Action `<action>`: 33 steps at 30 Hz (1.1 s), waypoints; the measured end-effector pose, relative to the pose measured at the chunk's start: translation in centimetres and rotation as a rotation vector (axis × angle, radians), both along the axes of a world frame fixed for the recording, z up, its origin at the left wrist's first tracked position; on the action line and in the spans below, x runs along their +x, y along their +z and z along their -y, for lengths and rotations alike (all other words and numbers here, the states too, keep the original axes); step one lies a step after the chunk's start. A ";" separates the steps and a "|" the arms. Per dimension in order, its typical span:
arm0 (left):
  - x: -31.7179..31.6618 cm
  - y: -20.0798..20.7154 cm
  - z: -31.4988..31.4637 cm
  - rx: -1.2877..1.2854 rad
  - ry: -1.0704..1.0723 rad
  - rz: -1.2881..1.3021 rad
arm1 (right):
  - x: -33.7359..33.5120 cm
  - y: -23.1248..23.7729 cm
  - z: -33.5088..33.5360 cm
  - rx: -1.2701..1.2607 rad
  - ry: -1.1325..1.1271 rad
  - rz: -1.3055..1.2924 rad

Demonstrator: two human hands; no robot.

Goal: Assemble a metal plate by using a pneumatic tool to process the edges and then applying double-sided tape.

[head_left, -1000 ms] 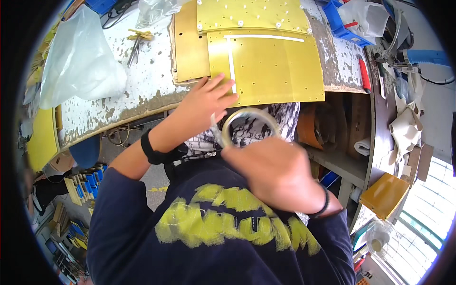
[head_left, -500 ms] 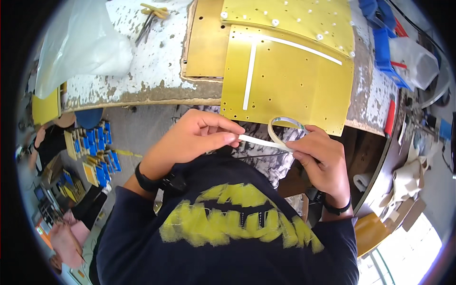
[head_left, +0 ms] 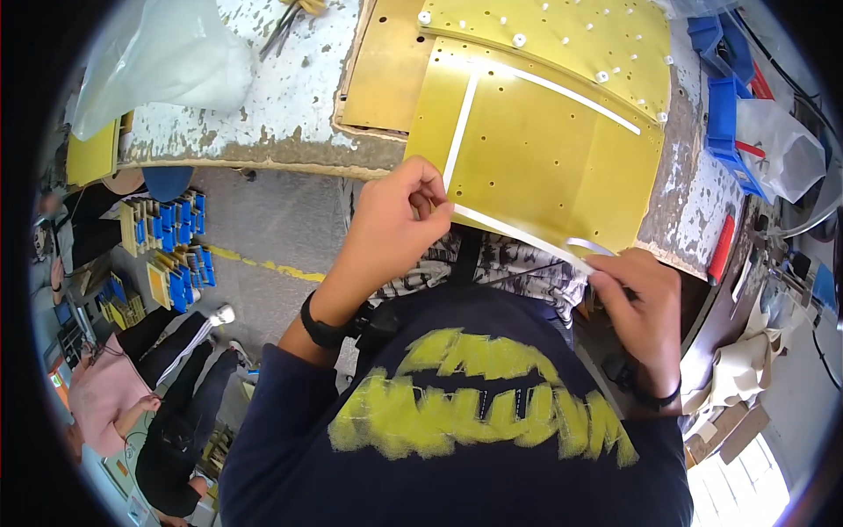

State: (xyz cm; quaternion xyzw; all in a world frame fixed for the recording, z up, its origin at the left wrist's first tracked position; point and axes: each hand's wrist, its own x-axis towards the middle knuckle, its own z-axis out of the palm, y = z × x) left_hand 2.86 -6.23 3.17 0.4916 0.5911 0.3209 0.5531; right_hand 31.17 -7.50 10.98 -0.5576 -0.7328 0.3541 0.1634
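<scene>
A length of white tape [head_left: 518,234] is stretched between my two hands along the near edge of a yellow drilled panel [head_left: 527,167]. My left hand [head_left: 399,211] pinches the tape's free end at the panel's near left corner. My right hand [head_left: 641,299] grips the other end, with the tape roll [head_left: 590,247] partly hidden behind its fingers. Two white strips lie on the panel: one strip [head_left: 462,127] runs along the left side, another strip [head_left: 580,98] along the far side.
Another yellow panel with white pegs [head_left: 562,35] lies behind. A clear plastic bag [head_left: 167,70] rests on the worn bench at left. Blue bins [head_left: 724,114] and a red-handled tool [head_left: 723,250] are at right. Other people [head_left: 110,391] and blue-and-yellow parts [head_left: 176,255] are at lower left.
My hands have moved apart and right, drawing out a longer piece of tape. My left hand has come up to the panel's near left corner.
</scene>
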 end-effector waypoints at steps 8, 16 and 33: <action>1.7 0.4 -0.8 0.128 -0.150 -0.389 | 6.8 0.4 1.2 -0.020 -0.285 0.101; 2.7 0.4 -0.7 0.328 -0.173 -0.590 | 7.5 -0.4 1.2 0.078 -0.268 0.234; 8.3 1.3 2.5 0.654 -0.646 -0.583 | 10.4 -2.1 2.0 0.296 -0.203 0.607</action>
